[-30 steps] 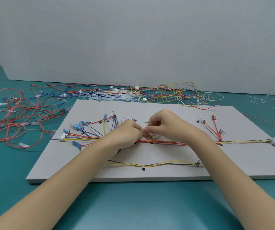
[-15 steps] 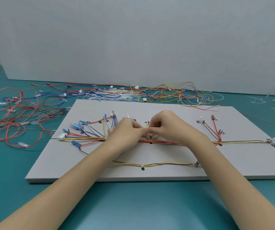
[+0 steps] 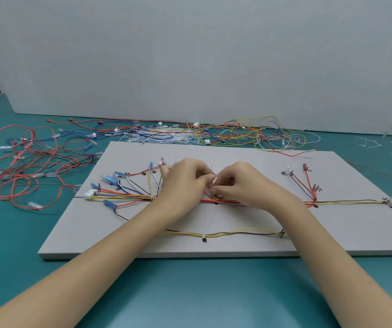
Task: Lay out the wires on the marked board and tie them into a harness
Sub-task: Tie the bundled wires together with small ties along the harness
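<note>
Most wires laid along board marks, several ties on. Left hand and right hand pinching a thin tie above mid-trunk. Centre tie left; loose wires unused.

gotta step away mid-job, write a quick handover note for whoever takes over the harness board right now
Left hand and right hand: both pinch a thin white cable tie between their fingertips, just above the middle of the main wire bundle on the marked board.
Laid out: the bundle runs across the board, fanning to blue connectors at the left and red leads at the right. The yellow and brown pair nearer the front edge carries a white tie.
Left: close this middle tie; whether other points need ties I cannot tell. Spare wires lie beyond the board.
</note>
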The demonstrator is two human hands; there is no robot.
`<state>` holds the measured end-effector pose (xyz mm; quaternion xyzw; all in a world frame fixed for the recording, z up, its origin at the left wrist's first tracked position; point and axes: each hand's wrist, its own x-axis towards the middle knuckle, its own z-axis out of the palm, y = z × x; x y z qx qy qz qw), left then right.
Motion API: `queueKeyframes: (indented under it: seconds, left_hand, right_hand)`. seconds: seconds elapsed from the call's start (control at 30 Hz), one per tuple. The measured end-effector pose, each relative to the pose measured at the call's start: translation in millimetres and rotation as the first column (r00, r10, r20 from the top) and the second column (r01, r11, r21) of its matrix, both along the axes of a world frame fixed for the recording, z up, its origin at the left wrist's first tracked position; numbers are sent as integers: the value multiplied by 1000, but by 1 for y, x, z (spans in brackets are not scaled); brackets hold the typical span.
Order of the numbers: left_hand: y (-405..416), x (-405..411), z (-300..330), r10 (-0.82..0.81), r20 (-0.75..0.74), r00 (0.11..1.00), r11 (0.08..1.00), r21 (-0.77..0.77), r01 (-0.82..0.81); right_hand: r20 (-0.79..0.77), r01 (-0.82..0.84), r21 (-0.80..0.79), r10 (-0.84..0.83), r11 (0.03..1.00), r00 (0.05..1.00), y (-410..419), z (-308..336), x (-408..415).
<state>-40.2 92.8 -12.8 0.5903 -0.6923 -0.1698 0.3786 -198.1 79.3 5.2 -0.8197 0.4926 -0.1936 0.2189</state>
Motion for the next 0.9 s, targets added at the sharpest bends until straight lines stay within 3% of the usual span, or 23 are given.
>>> queueKeyframes:
  seconds: [0.1,0.23,0.67,0.9]
  left_hand:
    - [-1,-2,0,-35,18,999,999,2,35]
    - [-3,0,1,-90,-28,996,995,30,91]
    - [-6,0,-3,-203,-125,971,975,66,212]
    - [-5,1,-2,-229,-146,963,966,85,243]
  right_hand:
    - [54,21,91,-26,996,998,4,7,-17]
    - [-13,38,224,-36,974,999,12,7,-32]
    - [-160,36,183,-7,982,987,16,1,-27]
    - [-78,42,156,-30,987,997,15,-2,-26]
